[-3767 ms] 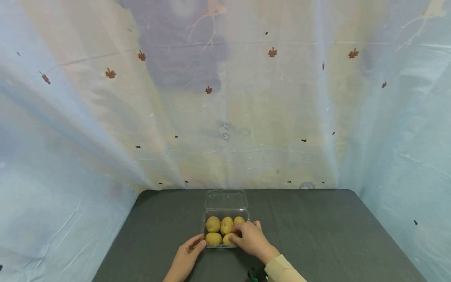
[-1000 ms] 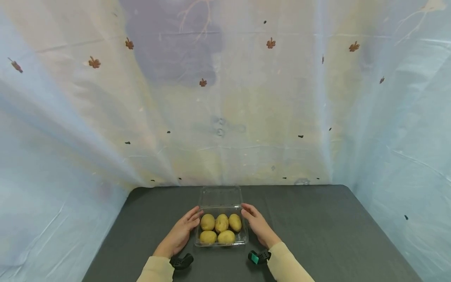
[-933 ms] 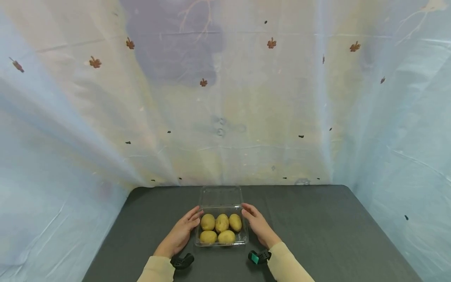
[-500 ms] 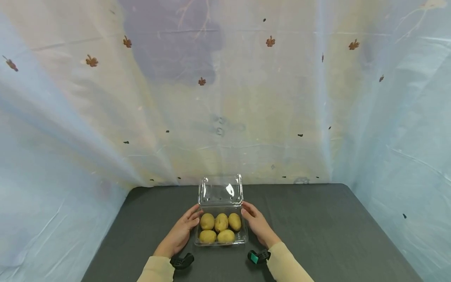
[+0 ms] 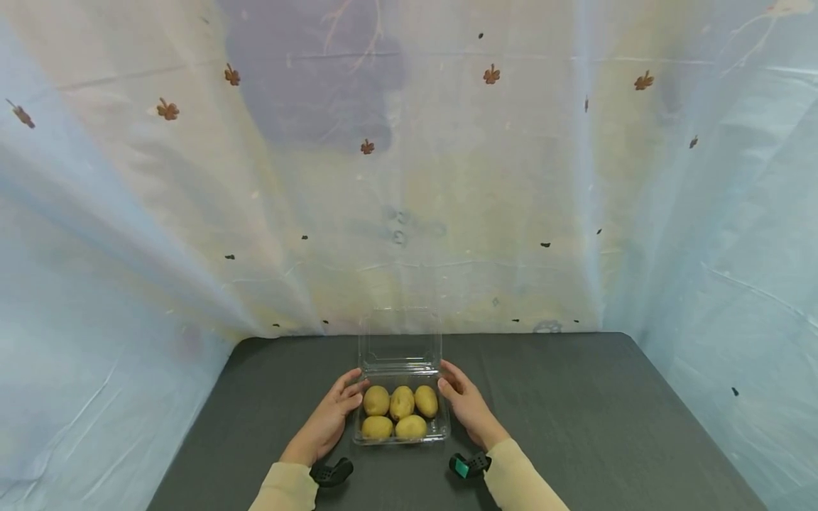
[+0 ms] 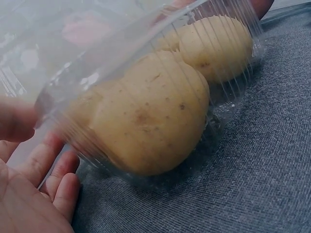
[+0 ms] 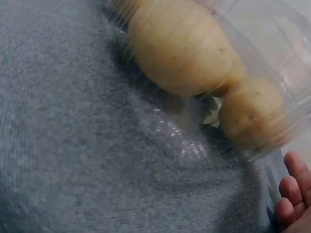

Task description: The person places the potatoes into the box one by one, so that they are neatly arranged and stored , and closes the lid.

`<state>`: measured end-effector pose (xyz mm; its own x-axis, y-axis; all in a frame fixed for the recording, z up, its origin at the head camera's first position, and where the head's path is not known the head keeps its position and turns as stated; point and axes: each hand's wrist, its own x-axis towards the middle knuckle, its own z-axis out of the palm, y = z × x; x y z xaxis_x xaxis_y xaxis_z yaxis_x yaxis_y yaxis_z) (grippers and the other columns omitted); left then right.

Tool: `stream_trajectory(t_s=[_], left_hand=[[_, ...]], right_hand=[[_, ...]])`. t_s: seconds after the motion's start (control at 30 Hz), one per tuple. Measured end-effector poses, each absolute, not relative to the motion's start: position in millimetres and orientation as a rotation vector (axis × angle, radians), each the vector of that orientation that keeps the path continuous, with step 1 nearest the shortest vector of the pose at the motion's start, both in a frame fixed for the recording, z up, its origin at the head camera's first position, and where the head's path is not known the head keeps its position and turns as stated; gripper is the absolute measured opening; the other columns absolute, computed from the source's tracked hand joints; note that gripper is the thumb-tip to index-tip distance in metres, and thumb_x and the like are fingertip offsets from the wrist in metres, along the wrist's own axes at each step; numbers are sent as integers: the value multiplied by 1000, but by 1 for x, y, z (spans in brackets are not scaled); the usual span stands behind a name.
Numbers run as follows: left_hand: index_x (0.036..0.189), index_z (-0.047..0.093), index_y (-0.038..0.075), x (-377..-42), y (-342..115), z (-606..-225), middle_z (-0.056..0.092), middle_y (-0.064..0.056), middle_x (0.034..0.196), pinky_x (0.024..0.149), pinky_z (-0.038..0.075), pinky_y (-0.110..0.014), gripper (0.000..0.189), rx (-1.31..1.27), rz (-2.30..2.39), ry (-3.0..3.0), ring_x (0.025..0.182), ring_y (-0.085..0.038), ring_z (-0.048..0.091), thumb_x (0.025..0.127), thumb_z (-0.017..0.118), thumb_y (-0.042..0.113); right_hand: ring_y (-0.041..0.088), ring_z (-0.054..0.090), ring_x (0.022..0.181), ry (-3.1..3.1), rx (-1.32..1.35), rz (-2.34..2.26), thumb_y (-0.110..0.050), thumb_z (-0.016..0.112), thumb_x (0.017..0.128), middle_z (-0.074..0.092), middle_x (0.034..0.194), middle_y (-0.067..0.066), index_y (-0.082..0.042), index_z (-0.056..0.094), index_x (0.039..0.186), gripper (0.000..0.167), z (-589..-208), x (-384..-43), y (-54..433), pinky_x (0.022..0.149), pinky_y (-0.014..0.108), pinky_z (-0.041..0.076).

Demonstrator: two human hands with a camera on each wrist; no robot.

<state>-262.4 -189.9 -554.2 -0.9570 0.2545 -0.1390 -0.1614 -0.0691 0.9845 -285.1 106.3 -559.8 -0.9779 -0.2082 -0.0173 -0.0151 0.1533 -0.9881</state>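
Note:
Several yellow potatoes [image 5: 402,403] sit in two rows in a clear plastic clamshell container [image 5: 441,433] on the dark table. Its hinged lid [image 5: 400,348] stands raised at the back. My left hand [image 5: 326,422] touches the back left corner, with fingers extended along the side and hinge. At the back right corner, my right hand [image 5: 469,408] rests its fingertips against the container and lid edge. Up close in the left wrist view, a potato [image 6: 150,116] shows through the ribbed wall beside loosely bent fingers [image 6: 65,194]. In the right wrist view, only a few fingers [image 7: 291,189] show.
The dark cloth-covered table [image 5: 562,419] stretches to both sides of the container. Behind it hangs a patterned sheet [image 5: 498,199], with more sheeting at both sides. A black band with a green patch [image 5: 469,466] is at my right wrist.
My right hand has left the front right potato for the back right corner; my left hand has moved toward the back left corner. The lid has swung up from lying back.

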Motion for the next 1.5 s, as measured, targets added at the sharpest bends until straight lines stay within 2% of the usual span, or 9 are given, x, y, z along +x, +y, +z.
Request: stream_trajectory(t_s=[0.43,0.6,0.73,0.83,0.97,1.13,1.3,1.5], left_hand=[[150,24,19,-262,-190,-554,32,-14,153,111,7,-63,52,89,2092,1931,143,-36,15,104,47,17],[152,16,17,-263,-192,-555,31,-13,154,111,6,-64,57,83,2084,1927,144,-37,12,104,47,18],[150,18,16,-263,-193,-556,32,-14,153,112,8,-62,54,104,2085,1930,144,-37,14,104,47,18],[149,21,16,-264,-193,-557,32,-15,153,112,10,-61,52,114,2089,1933,143,-37,15,104,47,18],[150,22,16,-263,-192,-556,32,-15,153,112,11,-61,51,121,2086,1939,143,-37,17,104,46,19],[150,23,18,-262,-190,-555,32,-14,153,112,11,-61,51,114,2092,1941,143,-36,18,104,47,18],[150,22,17,-261,-191,-555,32,-15,153,112,11,-61,52,111,2097,1935,143,-36,19,104,46,18],[150,23,18,-262,-191,-555,31,-15,153,112,12,-61,50,116,2080,1947,142,-36,19,105,45,19]], right_hand=[[28,50,122,2288,-185,-1998,-34,52,101,53,132,11,-16,46,139,42,-562,-285,103,102,50,40],[28,53,118,2314,-164,-1981,-37,53,100,55,126,12,-12,46,138,46,-562,-284,103,100,49,42],[27,55,115,2319,-171,-1999,-37,55,99,57,125,13,-10,49,136,46,-561,-283,103,99,47,44],[25,56,113,2324,-171,-2003,-37,57,98,58,124,12,-12,52,134,44,-559,-283,103,97,45,46],[25,56,113,2364,-165,-1945,-41,56,98,58,123,9,-18,52,136,45,-556,-281,104,95,47,46],[27,52,116,2371,-160,-1887,-47,51,99,57,124,8,-20,51,138,48,-550,-279,107,93,50,46],[30,51,115,2272,-110,-1920,-52,38,102,57,129,13,-8,50,138,59,-533,-279,106,90,47,45],[28,52,95,2112,103,-2000,-62,25,100,58,129,20,2,51,133,77,-508,-276,100,78,42,39]])
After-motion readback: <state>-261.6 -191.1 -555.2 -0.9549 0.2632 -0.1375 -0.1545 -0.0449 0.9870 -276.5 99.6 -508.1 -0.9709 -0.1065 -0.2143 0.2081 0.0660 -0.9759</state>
